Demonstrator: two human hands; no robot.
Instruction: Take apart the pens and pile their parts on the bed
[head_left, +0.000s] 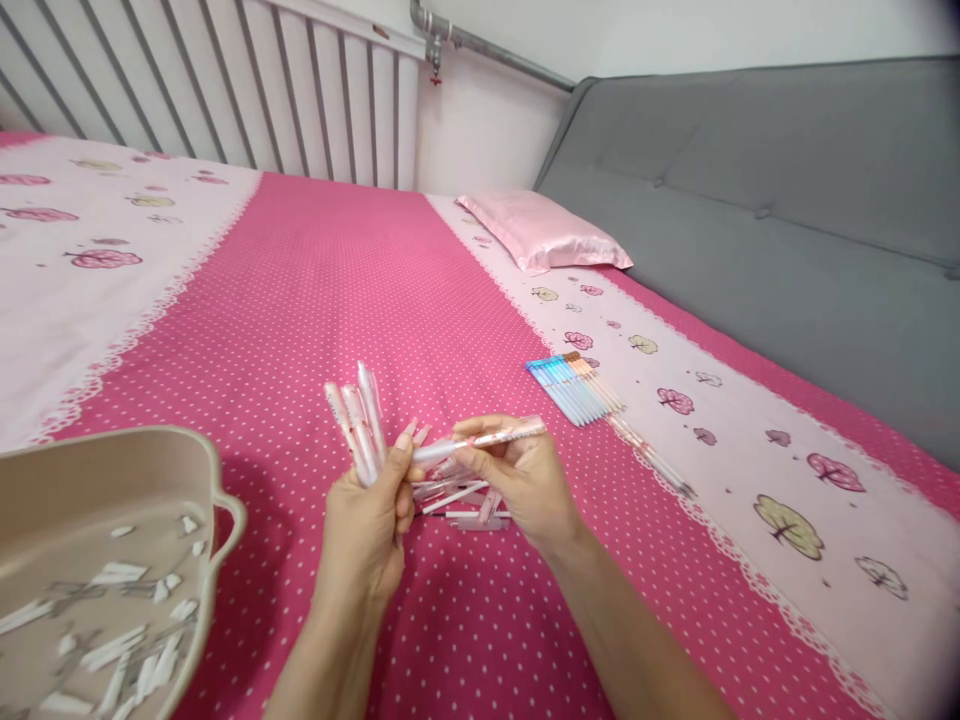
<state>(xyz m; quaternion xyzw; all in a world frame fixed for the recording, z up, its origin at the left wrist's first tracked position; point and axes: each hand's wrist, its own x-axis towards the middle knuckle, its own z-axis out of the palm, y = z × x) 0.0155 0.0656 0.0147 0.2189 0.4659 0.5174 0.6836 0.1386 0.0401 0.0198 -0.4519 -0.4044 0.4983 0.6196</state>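
Note:
My left hand is closed round a bunch of pink-and-white pens that stick up from the fist. My right hand pinches one more pink pen, held level with its tip toward the left hand's thumb. Under both hands a small loose pile of pens lies on the pink dotted bedsheet.
A beige basin with white caps and scraps sits at the lower left. A neat row of blue and orange pens lies to the right, with more pens trailing toward. A pink pillow and grey sofa back are behind.

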